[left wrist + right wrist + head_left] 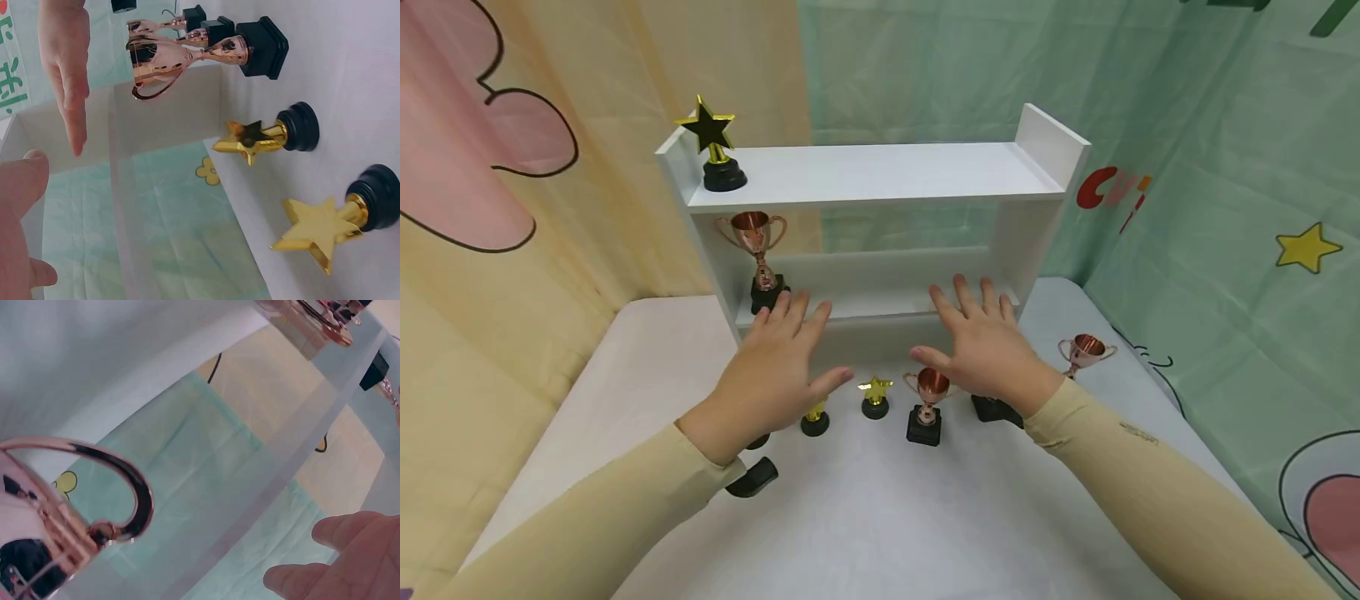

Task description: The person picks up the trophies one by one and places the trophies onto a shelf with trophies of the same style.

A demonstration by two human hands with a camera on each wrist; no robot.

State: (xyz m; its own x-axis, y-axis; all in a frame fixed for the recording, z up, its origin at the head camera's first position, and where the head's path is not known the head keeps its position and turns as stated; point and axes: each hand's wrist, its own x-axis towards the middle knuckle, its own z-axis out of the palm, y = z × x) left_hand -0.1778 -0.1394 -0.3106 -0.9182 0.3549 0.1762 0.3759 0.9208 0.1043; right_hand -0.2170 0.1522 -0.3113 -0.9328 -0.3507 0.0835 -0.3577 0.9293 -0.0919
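Both hands hover with spread fingers, palms down, holding nothing. In the head view my left hand [767, 379] is just below the copper cup trophy [762, 250] on the middle shelf, above small gold star trophies [875, 398]. My right hand [988, 346] is over a copper cup trophy [927, 400] and a black base [996, 410] it partly covers. The left wrist view shows part of my left hand [22, 219], copper cups [187, 53] and gold stars [322, 228]. A copper cup handle [140, 500] and my right hand [344, 562] appear in the right wrist view.
A white shelf unit [872, 175] stands at the table's back, with a gold star trophy [718, 150] at its top left. Another copper cup [1086, 352] is on the white table [880, 517] at right; a black base [754, 478] lies near my left wrist. Printed curtains surround the table.
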